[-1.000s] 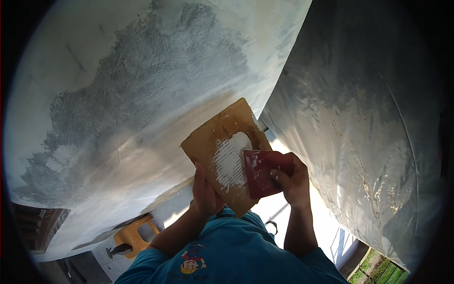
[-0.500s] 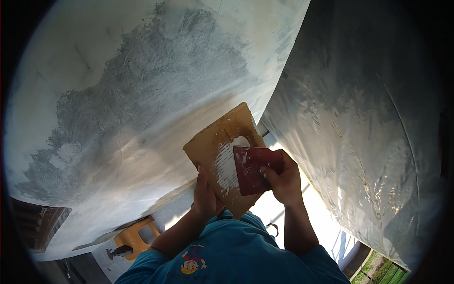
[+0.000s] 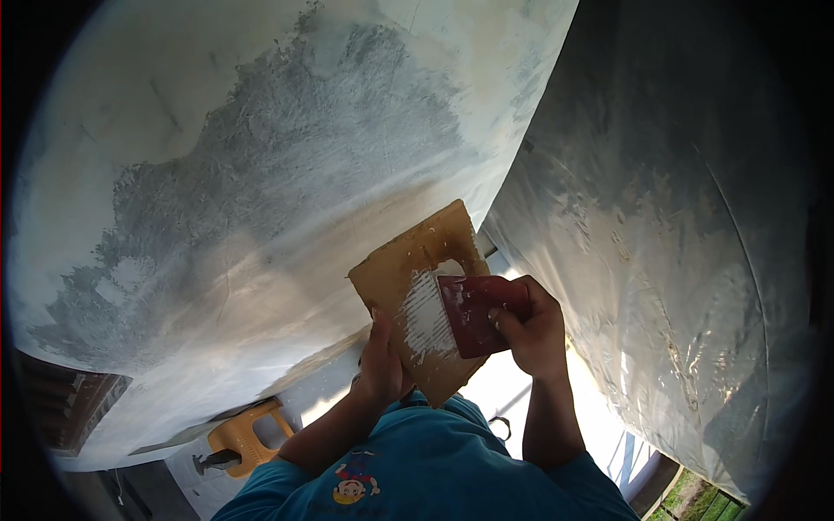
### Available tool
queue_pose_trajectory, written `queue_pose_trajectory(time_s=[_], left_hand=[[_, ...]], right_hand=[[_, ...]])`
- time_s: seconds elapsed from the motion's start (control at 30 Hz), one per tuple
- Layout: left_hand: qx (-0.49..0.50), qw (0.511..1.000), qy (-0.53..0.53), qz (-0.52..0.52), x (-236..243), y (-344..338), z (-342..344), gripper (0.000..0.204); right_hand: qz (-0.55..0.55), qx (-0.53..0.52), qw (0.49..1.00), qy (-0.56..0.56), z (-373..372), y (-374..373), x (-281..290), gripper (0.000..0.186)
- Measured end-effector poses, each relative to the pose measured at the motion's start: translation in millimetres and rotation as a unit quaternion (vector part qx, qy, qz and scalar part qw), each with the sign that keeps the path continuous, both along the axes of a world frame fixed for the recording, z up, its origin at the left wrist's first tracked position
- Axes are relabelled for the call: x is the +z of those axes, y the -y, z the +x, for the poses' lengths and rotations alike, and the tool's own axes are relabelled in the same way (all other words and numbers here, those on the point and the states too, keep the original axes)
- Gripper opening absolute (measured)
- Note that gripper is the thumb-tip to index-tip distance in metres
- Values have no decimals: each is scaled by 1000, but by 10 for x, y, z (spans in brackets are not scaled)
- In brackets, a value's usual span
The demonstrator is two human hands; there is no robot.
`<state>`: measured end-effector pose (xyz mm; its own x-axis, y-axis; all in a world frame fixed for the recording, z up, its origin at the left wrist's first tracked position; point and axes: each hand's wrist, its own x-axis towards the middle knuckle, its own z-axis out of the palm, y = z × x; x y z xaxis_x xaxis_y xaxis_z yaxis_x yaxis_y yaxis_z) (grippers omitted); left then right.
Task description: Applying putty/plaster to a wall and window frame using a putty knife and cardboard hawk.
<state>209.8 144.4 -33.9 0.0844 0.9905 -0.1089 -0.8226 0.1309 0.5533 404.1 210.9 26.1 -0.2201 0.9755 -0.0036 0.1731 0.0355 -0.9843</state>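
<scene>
My left hand point(image 3: 380, 363) grips the lower left edge of a brown rectangular board point(image 3: 395, 272), thumb on top and the other fingers hidden beneath it. White paste point(image 3: 423, 317) with ridged lines is spread over the board's middle. A dark red flat scraper point(image 3: 473, 314) is pinched in my right hand point(image 3: 532, 326), thumb on its upper face. Its left edge lies over the paste, and white smears mark its surface. Ahead of the board stands a pale wall point(image 3: 287, 156) with a large rough grey patch.
A plastic sheet point(image 3: 643, 243) hangs along the right side. Behind my left arm, a yellow plastic stool point(image 3: 246, 441) stands low, a dark object point(image 3: 219, 460) beside it. A brown framed opening point(image 3: 74, 408) is in the wall at lower left. Grass point(image 3: 695, 495) shows at lower right.
The board and both hands sit slightly lower and further right in view, as the wall has shifted too. The scraper remains over the paste at nearly the same spot.
</scene>
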Motion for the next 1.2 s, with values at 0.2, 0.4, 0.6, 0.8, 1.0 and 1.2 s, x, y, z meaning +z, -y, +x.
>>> queue_pose_trajectory(time_s=[0.2,0.4,0.6,0.8,1.0,1.2], left_hand=[[-13,1000,-6,8,-23,15,24,70],[-10,1000,-13,0,-25,25,48,71],[-14,999,-36,10,31,15,34,74],[-12,999,-26,14,48,15,63,71],[0,1000,-27,3,54,15,55,72],[-13,999,-22,20,20,9,33,71]], right_hand=[[10,-24,999,18,30,29,86,21],[16,-21,999,23,33,55,41,22],[30,-41,998,36,70,82,64,24],[25,-34,998,56,10,93,97,22],[32,-48,998,12,70,93,106,22],[32,-47,997,56,17,103,102,22]])
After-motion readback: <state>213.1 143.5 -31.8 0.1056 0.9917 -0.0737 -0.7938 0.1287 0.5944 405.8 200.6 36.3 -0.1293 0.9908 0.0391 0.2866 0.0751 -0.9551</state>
